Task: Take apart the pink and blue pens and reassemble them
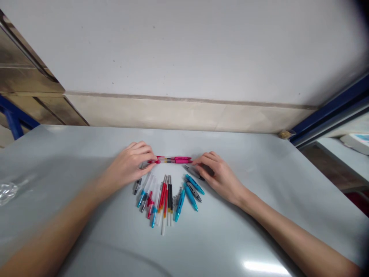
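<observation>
Two pink pens (183, 161) lie side by side on the grey table, with clear barrels to the left and pink grips to the right. My left hand (135, 159) pinches their left ends between thumb and fingers. At their right tips, the index fingertip of my right hand (217, 173) touches or nearly touches; its thumb is apart from the fingers. A grey pen grip (194, 172) lies beneath that hand, partly covered. Below my left hand are several clear pen barrels (150, 202) with black, blue and pink ends. Red refills (163, 196) and black refills (170, 194) lie in the middle.
Several blue pen grips (180, 205) and another grey grip (194, 192) lie right of the refills. Crumpled clear plastic (8, 192) sits at the left edge. A wall (187, 113) stands behind the table (230, 246), with a blue frame post (331, 107) at right.
</observation>
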Demonstrator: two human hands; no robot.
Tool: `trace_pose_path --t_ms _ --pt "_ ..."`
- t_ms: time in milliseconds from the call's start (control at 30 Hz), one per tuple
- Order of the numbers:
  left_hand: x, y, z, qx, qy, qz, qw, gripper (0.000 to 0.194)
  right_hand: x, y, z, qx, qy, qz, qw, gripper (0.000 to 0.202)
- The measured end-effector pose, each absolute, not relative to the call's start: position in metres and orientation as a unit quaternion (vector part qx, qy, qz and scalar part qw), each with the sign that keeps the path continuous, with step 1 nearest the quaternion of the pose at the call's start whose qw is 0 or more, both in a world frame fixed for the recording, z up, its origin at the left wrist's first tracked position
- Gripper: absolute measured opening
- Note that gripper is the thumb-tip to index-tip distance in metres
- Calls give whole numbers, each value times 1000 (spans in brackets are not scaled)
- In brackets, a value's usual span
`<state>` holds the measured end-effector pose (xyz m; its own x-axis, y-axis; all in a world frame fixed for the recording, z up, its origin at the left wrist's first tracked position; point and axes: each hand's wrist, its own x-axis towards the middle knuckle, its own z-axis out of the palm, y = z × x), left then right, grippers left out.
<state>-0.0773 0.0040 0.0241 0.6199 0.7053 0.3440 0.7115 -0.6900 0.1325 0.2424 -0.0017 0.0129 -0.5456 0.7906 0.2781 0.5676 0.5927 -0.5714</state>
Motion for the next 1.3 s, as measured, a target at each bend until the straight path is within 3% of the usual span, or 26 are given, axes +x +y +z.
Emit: trace_pose_path --t_ms 300,467,600,800,1033,1300 --pt "-93 -9 39 -824 -547 -123 -87 22 242 -1 12 -393 -856 211 262 21" --pt "-91 -13 32 -821 -560 -56 -94 30 242 -1 11 -394 -857 200 263 20" --pt "-92 -13 31 -821 -560 -41 -104 25 243 0 9 -394 -859 198 258 20" --pt "-96 -12 35 -822 -554 -67 -112 17 243 -1 11 -386 -857 192 282 19" --pt "-93 -9 35 -819 -550 -163 -19 25 226 -20 28 -310 -875 164 333 12" --pt "-84 -11 29 -828 -523 -202 -19 25 195 -13 50 -137 -981 -7 139 28"
